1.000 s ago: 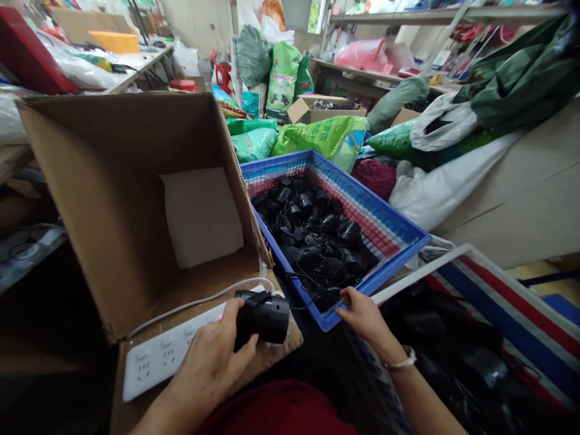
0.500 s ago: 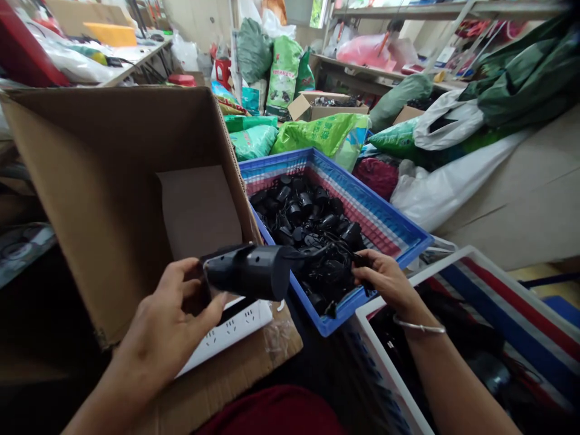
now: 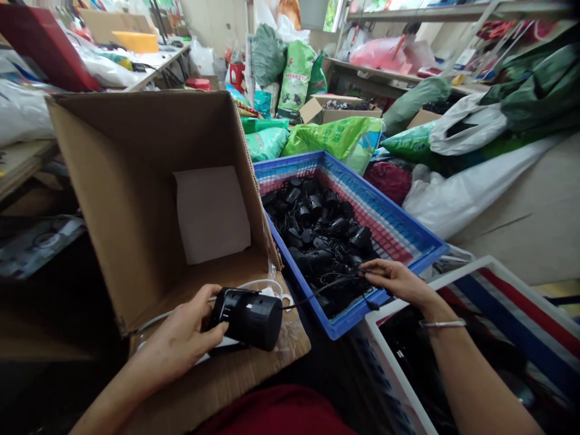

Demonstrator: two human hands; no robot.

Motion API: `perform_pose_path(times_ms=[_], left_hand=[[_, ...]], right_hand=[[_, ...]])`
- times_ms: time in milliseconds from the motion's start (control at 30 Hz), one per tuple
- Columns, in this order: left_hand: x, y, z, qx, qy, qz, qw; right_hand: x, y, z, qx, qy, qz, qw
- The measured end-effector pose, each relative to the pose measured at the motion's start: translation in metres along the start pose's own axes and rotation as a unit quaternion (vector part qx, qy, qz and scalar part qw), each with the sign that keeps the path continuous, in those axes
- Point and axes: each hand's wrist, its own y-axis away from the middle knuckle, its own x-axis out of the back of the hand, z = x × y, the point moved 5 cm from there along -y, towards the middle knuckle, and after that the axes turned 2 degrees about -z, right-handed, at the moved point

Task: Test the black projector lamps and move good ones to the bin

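Note:
My left hand (image 3: 179, 341) grips a black cylindrical device (image 3: 248, 317) and holds it over the front flap of an open cardboard box (image 3: 136, 181). A thin black cord (image 3: 317, 287) runs from the device to my right hand (image 3: 394, 281), which pinches it above the near corner of a blue plastic crate (image 3: 399, 211). The crate holds several similar black devices (image 3: 317, 226) with tangled cords. A white power strip lies mostly hidden under the device and my left hand.
A white-rimmed bin (image 3: 480, 272) with red and blue stripes stands at my right, dark items inside. Green sacks (image 3: 326, 136), white bags (image 3: 462, 187) and small cartons (image 3: 335, 109) crowd the floor beyond the crate. A cluttered table (image 3: 149, 60) stands at the back left.
My left hand has lowered the black device back down onto the box flap near the power strip. My right hand has shifted slightly right, drawing the cord out over the crate's corner.

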Motion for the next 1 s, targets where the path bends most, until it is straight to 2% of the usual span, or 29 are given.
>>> perform_pose_path(times_ms=[167,300,400,500,633,700,767,867,1000], left_hand=[[0.006,0.004,-0.006,0.016,0.022,0.010,1.000],[0.003,0.009,-0.005,-0.007,0.050,-0.025,0.998],[0.004,0.014,-0.010,0.014,0.104,-0.040,0.994],[0.004,0.017,-0.019,0.029,0.171,-0.048,0.984],[-0.003,0.016,-0.032,0.034,0.252,-0.058,0.965],[-0.007,0.014,-0.038,0.030,0.261,-0.062,0.963],[-0.012,0.014,-0.042,0.027,0.262,-0.074,0.962],[-0.017,0.017,-0.045,0.017,0.284,-0.094,0.954],[-0.019,0.023,-0.047,0.001,0.296,-0.087,0.951]], right_hand=[[0.004,-0.002,0.017,0.027,0.031,0.152,0.988],[0.014,-0.009,0.031,0.016,0.052,0.279,0.959],[0.019,-0.015,0.036,0.013,0.107,0.316,0.943],[0.002,-0.016,0.040,0.022,0.161,0.260,0.952],[-0.066,-0.018,0.052,0.038,0.174,0.090,0.980],[-0.100,-0.025,0.059,0.045,0.174,0.049,0.983],[-0.124,-0.036,0.064,0.059,0.177,0.044,0.982],[-0.140,-0.053,0.064,0.093,0.181,0.042,0.978],[-0.138,-0.063,0.053,0.131,0.171,0.028,0.976]])
